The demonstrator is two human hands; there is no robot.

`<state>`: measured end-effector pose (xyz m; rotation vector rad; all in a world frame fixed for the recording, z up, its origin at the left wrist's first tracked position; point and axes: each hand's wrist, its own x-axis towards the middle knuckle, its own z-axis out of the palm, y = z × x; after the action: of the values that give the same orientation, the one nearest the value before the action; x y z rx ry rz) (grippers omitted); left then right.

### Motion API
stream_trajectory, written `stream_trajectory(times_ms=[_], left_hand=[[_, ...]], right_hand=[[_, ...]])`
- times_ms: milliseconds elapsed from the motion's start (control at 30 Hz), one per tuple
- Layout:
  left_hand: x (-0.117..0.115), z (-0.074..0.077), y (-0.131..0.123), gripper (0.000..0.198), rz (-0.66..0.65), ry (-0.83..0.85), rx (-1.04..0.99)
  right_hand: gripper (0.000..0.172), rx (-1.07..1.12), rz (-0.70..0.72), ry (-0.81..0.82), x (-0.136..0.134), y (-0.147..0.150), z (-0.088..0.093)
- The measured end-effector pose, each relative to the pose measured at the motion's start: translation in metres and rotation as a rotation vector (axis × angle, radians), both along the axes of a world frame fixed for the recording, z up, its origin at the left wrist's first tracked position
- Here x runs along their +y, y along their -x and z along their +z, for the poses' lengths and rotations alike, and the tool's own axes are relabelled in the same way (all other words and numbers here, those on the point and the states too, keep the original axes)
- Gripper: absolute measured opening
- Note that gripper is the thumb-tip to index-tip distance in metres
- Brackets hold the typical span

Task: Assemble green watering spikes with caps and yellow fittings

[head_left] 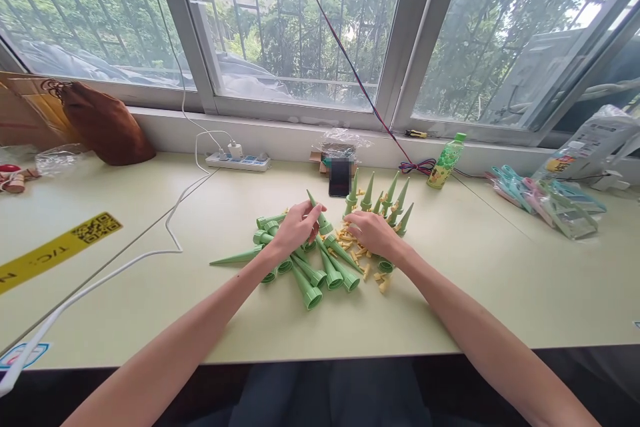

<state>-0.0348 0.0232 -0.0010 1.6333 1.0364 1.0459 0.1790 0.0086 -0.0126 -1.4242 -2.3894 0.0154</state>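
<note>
My left hand (298, 227) is closed round a green plastic watering spike (324, 223), its tip pointing up and to the left. Below and around that hand lies a heap of loose green spikes (306, 292), most with their hollow wide ends towards me. My right hand (373, 230) reaches down over small yellow plastic valves (356, 255), fingers bent together; whatever they pinch is hidden. Just behind it, several green spikes (367, 193) stand tip up, with yellow valves attached to some of them. Another spike's round end (385, 266) shows under my right wrist.
A phone (340, 180) leans on a small box behind the spikes. Farther back are a power strip (239, 161), a green drink bottle (447, 161) and a brown pouch (107, 123). Packaged pastel items (545, 200) lie at right. A white cable (173, 230) crosses the left side.
</note>
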Motion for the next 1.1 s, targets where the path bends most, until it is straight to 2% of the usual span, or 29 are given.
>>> stream_trajectory(times_ms=[333, 900, 1100], left_hand=[[0.003, -0.008, 0.004, 0.035, -0.034, -0.001, 0.031], [-0.005, 0.002, -0.001, 0.027, -0.029, 0.018, 0.052], [-0.006, 0.004, -0.002, 0.027, -0.024, 0.022, 0.048]], right_hand=[[0.018, 0.048, 0.009, -0.001, -0.002, 0.002, 0.000], [0.024, 0.056, 0.028, 0.025, -0.002, 0.002, -0.006], [0.024, 0.135, 0.041, -0.023, -0.001, 0.001, -0.009]])
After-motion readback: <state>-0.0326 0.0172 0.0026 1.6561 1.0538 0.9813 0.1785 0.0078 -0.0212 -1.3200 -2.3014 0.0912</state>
